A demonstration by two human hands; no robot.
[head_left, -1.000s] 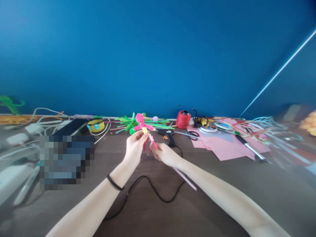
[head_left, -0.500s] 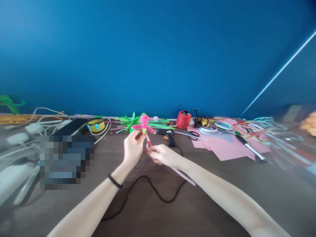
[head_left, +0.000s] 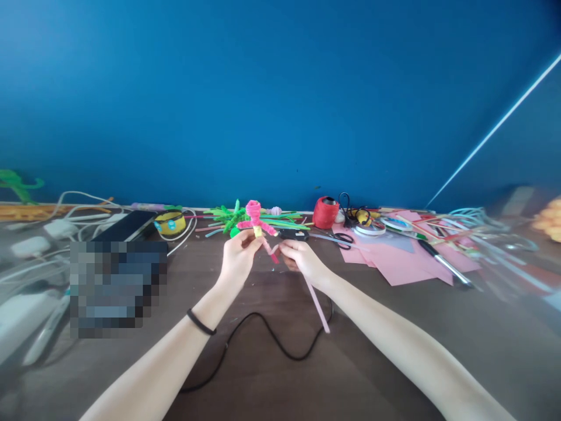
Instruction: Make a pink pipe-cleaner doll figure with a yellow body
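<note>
My left hand (head_left: 240, 251) is closed on a small pink pipe-cleaner figure (head_left: 253, 209), pinching it near its yellow middle. The figure has a coiled round head and two arms held out sideways. Below the yellow band, its leg is partly wrapped in pale pink and ends in a darker pink tip. My right hand (head_left: 300, 257) is closed on a pale pink pipe cleaner (head_left: 317, 304). One end of this strand runs to the figure's leg, and the long free end hangs below my hand.
Behind my hands lie green pipe cleaners (head_left: 232, 216) and a black glue gun (head_left: 294, 234). A red spool (head_left: 326, 212), scissors (head_left: 344, 240) and pink paper sheets (head_left: 394, 263) are on the right. White cables (head_left: 79, 196) and a yellow tape roll (head_left: 170, 223) are at left. A black cord (head_left: 280, 345) crosses the table nearer me.
My right hand has moved right and slightly up, away from the figure's leg, drawing the pale pink strand outward. The figure has tilted, and its yellow middle shows more.
</note>
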